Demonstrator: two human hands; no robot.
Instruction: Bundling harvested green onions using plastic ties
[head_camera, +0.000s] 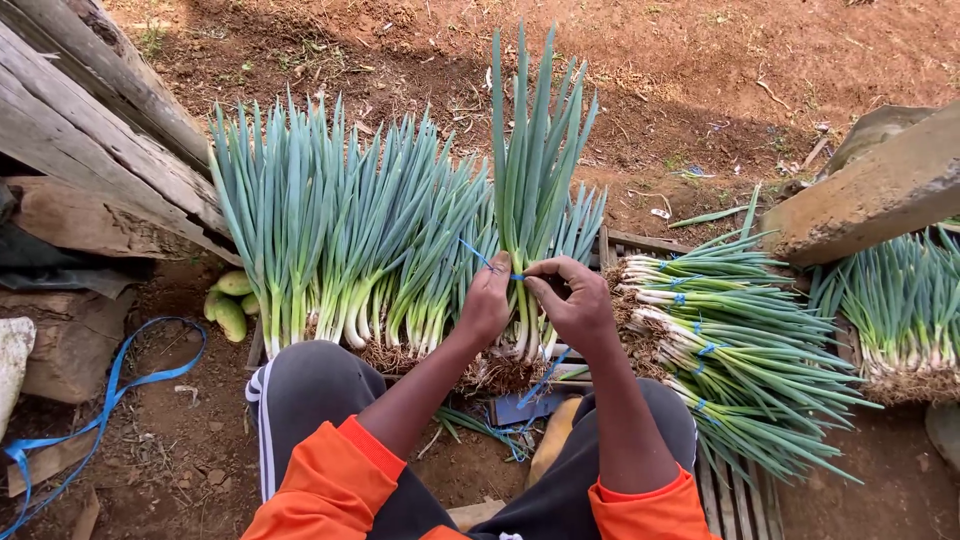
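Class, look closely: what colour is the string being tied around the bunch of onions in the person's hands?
Blue. The string shows best in the head view, around the bunch.

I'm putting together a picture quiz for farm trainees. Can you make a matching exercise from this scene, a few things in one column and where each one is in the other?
Things:
1. upright bunch of green spring onions with white stems
2. stack of tied green spring onion bunches lying flat
3. loose blue plastic strap
4. small yellow-green fruits

Places:
A. on the bare soil at far left
B. between the left hand and right hand
C. on the ground by the weathered planks
D. to the right of the hands

Pairs: 1-B, 2-D, 3-A, 4-C
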